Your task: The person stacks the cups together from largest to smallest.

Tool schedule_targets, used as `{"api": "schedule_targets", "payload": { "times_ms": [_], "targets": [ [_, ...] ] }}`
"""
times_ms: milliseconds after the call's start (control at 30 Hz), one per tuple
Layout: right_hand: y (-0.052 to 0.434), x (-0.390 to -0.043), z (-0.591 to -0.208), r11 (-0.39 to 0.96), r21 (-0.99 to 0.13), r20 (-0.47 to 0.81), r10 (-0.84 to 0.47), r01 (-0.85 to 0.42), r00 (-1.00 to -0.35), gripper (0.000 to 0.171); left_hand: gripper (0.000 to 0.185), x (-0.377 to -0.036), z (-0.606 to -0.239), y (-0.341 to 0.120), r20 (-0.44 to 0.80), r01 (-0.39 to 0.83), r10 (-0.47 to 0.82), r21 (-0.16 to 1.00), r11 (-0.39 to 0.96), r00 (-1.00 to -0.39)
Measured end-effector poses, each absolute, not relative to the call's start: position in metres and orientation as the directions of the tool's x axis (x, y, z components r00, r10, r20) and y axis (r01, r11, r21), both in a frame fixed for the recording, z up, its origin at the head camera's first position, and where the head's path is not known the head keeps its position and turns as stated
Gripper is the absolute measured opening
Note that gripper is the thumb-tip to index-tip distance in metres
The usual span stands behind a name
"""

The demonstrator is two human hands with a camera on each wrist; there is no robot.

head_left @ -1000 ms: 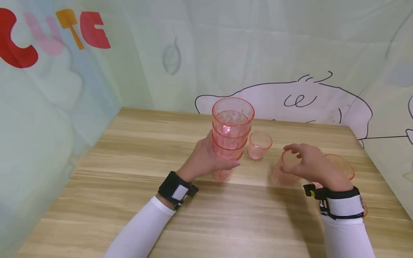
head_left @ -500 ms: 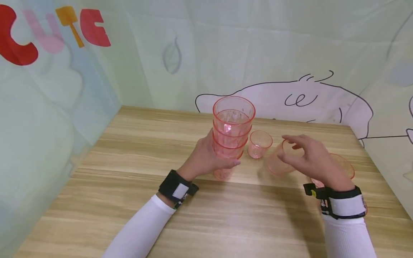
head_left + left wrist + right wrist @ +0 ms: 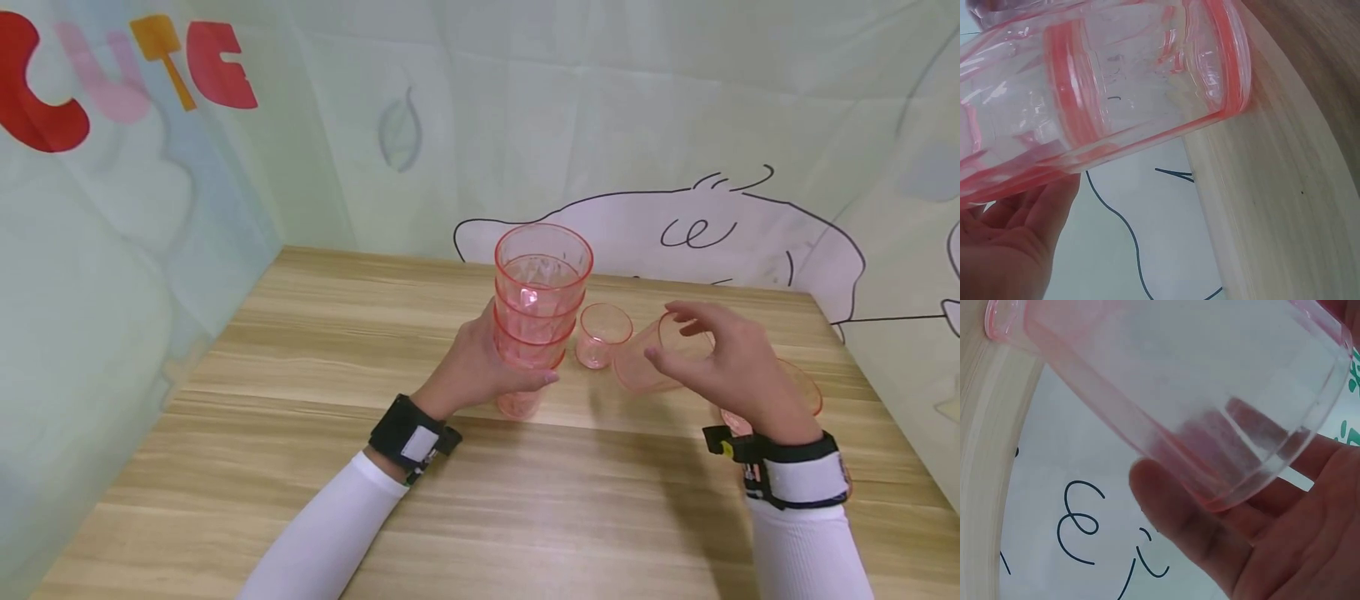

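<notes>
A single pink translucent cup is held clear of the wooden table by the right hand, tilted so that its mouth faces up and to the right while its base points down and to the left toward the stack; the fingers curl round the rim and upper wall, with the thumb against the near side. In the right wrist view the same cup crosses the frame diagonally, its base resting against the palm and a fingertip pressing the wall. To the left, the left hand grips a stack of pink cups that stands upright on the table, fingers wrapped round its lower part with fingertips showing at the front. In the left wrist view the stack fills the upper frame, with red rims nested one inside another and the palm below. A small pink cup stands upright on the table between the stack and the held cup, just beside both. Another pink cup shows partly behind the right hand. A printed cloth backdrop encloses the table on three sides.
</notes>
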State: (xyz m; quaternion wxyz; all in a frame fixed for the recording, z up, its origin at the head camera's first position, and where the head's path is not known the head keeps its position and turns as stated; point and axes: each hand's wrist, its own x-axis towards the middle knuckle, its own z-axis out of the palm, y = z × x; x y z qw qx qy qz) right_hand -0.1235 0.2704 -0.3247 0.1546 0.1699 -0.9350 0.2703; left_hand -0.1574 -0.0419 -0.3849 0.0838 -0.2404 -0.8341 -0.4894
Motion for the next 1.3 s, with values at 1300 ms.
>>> {"api": "schedule_targets", "payload": {
  "times_ms": [1300],
  "targets": [
    [0.257, -0.116, -0.317, 0.660, -0.429, 0.754, -0.114, -0.617, -0.647, 0.059, 0.085, -0.157, -0.385, -0.042, 0.375, 0.486, 0.330, 0.785, 0.385, -0.866]
  ]
}}
